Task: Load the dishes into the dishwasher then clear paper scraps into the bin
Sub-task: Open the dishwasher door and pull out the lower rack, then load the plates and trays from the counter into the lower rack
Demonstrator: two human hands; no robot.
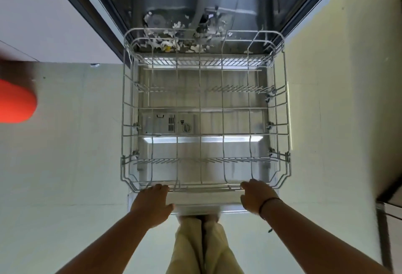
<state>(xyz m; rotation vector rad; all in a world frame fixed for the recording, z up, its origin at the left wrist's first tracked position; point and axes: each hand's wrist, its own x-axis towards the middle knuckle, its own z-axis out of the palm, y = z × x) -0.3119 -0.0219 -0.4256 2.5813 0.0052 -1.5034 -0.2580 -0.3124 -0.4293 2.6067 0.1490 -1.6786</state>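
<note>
Both hands grip the near rim of the dishwasher's lower rack [205, 108], the left hand [152, 203] with fingers curled over the front wire toward its left corner, the right hand [257, 197] closed on the same wire toward the right corner; a thin dark band [268, 204] circles the right wrist. The rack is a pale grey coated-wire basket, square, with rows of slanted tines and nothing loaded in it, drawn fully out over the open door [202, 147], whose brushed steel inner face shows a detergent dispenser [169, 124]. Beyond it, in the dark tub [239, 2], torn white paper scraps [174, 39] lie scattered along the floor near a grey spray arm [199, 10]. Pale glossy floor tiles [76, 143] surround the machine, and a blurred red object [15, 102] sits at the left edge.
</note>
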